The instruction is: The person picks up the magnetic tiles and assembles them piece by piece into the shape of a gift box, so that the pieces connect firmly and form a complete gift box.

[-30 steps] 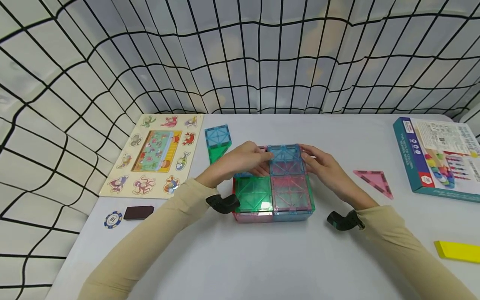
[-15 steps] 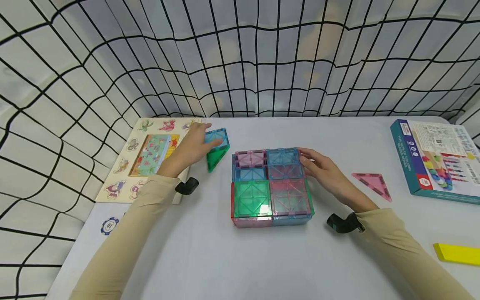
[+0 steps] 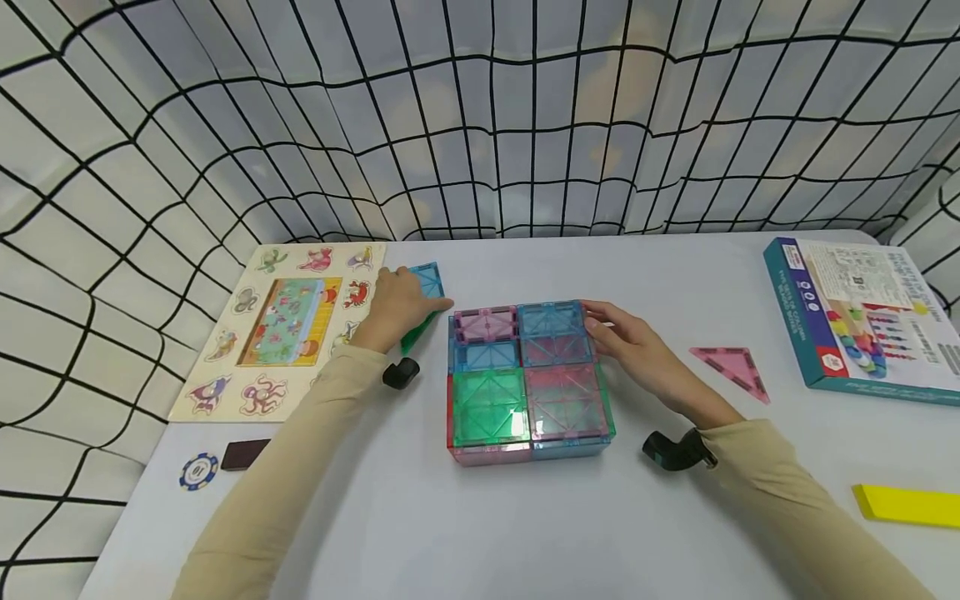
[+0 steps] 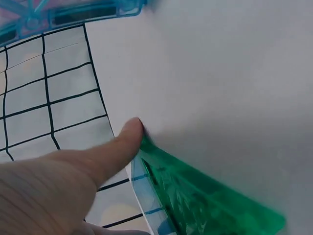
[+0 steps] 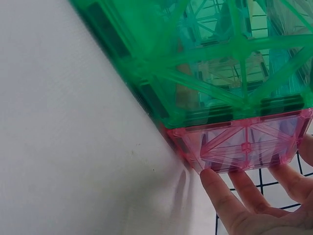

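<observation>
A flat box of translucent magnetic tiles point(image 3: 528, 383) in green, pink and blue stands mid-table. My right hand point(image 3: 622, 337) rests with straight fingers against its far right side; in the right wrist view the fingertips point(image 5: 254, 205) touch a pink side tile of the box point(image 5: 220, 73). My left hand point(image 3: 397, 302) lies to the left of the box, over a green triangle tile point(image 3: 414, 336) and next to a blue square tile point(image 3: 429, 280). In the left wrist view its thumb point(image 4: 122, 142) pinches the edge of the green triangle point(image 4: 205, 196). The other fingers are hidden.
A wooden sea-animal puzzle board point(image 3: 277, 321) lies at the left, with a poker chip point(image 3: 198, 471) and a dark block point(image 3: 243, 454) in front of it. At the right are a pink triangle tile point(image 3: 731, 369), a toy box point(image 3: 862, 312) and a yellow block point(image 3: 907, 505). Netting hangs behind the table.
My left hand left the top of the tile box and moved left, first to the blue square tile, then down onto the green triangle. My right hand stayed at the box's right side.
</observation>
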Demonstrator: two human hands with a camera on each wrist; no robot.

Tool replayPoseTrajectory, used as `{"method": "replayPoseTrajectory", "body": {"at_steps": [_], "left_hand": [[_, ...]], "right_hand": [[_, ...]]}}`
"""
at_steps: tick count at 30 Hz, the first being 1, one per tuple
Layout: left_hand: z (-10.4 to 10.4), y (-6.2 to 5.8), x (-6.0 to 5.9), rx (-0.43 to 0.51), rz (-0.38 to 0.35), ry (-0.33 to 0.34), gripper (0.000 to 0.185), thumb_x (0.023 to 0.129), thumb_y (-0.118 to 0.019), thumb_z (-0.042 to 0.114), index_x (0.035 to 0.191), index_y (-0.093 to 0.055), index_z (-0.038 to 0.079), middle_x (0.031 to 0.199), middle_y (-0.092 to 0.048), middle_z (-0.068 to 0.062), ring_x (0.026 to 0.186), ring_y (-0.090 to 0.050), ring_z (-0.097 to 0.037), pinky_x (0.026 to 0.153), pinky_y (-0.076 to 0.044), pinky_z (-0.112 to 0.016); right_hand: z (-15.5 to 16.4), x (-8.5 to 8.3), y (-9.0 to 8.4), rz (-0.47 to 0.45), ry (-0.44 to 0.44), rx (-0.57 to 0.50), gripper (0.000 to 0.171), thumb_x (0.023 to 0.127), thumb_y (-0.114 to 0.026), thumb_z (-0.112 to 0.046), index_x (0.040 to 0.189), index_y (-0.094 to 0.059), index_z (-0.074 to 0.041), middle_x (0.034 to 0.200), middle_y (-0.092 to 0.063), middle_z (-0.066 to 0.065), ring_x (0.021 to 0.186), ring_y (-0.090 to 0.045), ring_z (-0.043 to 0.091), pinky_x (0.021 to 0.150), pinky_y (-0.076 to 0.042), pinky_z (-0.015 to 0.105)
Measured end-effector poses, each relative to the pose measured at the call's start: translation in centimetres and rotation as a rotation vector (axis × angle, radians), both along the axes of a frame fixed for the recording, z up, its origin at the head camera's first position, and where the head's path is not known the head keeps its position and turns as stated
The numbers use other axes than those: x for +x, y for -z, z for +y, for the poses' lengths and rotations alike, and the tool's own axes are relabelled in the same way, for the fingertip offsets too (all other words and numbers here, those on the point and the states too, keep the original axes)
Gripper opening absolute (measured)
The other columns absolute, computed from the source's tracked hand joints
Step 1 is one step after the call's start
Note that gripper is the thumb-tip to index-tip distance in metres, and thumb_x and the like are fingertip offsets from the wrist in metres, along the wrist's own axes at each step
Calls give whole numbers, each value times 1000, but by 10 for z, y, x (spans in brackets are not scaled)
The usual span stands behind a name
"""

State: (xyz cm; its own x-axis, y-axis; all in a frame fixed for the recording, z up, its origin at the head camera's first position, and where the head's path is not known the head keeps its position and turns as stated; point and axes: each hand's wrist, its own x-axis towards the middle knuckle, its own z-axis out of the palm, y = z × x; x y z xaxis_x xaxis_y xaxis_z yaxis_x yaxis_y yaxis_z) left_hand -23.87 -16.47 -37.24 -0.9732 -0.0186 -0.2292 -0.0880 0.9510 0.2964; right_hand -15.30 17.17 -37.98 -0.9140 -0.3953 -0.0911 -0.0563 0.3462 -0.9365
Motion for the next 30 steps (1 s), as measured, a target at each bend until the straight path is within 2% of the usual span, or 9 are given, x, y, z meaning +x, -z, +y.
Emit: {"method": "replayPoseTrajectory", "body": {"at_steps": [2,8,11,16,20,22,26,28,30], "left_hand": [[-1,-1,3,24,16,-9,87,97,-72,45,144,-41,-22,147,-41,-41,122,-47,-44,105,-49,-53],[-5,1,8,138,108,12,41,102,-67,17,116,-61,-21,123,-58,-33,101,-50,-36,91,-49,-49],[-9,3,10,153,167,14,33,102,-65,8,119,-63,-20,121,-63,-34,103,-56,-37,93,-50,-49],[-15,4,12,199,216,71,36,98,-71,1,130,-65,-14,130,-66,-31,120,-63,-42,104,-52,-51],[-13,-4,7,194,181,102,42,91,-80,2,128,-67,-12,126,-69,-29,118,-64,-42,104,-52,-53],[-10,-8,4,141,144,112,62,88,-86,11,139,-59,-13,135,-62,-30,123,-60,-42,108,-49,-54],[-5,-10,-9,71,48,161,102,87,-88,30,159,-28,-11,159,-33,-33,144,-39,-45,121,-35,-55],[-4,-6,-18,97,13,212,103,92,-83,32,162,-19,-9,166,-24,-31,152,-28,-44,125,-27,-53],[-4,0,-24,113,-4,262,95,97,-78,31,162,-20,-8,167,-24,-29,155,-24,-43,126,-24,-53]], "right_hand": [[-1,1,-1,7,2,4,54,115,-44,-30,161,-36,-4,154,-44,23,136,-54,40,113,-45,54],[-2,2,-4,21,3,2,54,114,-44,-28,161,-36,-3,155,-44,25,136,-54,42,114,-43,57],[-3,2,-3,23,1,1,54,114,-44,-28,161,-36,-3,155,-43,25,136,-55,42,115,-42,58],[-2,1,0,25,4,7,54,115,-44,-29,161,-36,-3,155,-44,25,136,-54,42,113,-43,57],[1,1,3,21,5,2,54,115,-43,-29,161,-36,-4,155,-43,25,135,-55,42,112,-45,56],[1,1,4,19,3,-6,54,115,-43,-29,161,-35,-3,155,-43,25,135,-55,42,112,-45,56],[1,-1,5,15,-1,-19,53,115,-43,-28,161,-35,-4,156,-42,24,137,-53,42,113,-45,56],[0,-1,5,11,3,-17,53,115,-44,-29,161,-36,-4,156,-42,23,138,-52,41,113,-45,56],[0,-2,6,9,4,-14,53,115,-43,-29,161,-36,-5,157,-42,23,138,-52,41,113,-44,57]]}}
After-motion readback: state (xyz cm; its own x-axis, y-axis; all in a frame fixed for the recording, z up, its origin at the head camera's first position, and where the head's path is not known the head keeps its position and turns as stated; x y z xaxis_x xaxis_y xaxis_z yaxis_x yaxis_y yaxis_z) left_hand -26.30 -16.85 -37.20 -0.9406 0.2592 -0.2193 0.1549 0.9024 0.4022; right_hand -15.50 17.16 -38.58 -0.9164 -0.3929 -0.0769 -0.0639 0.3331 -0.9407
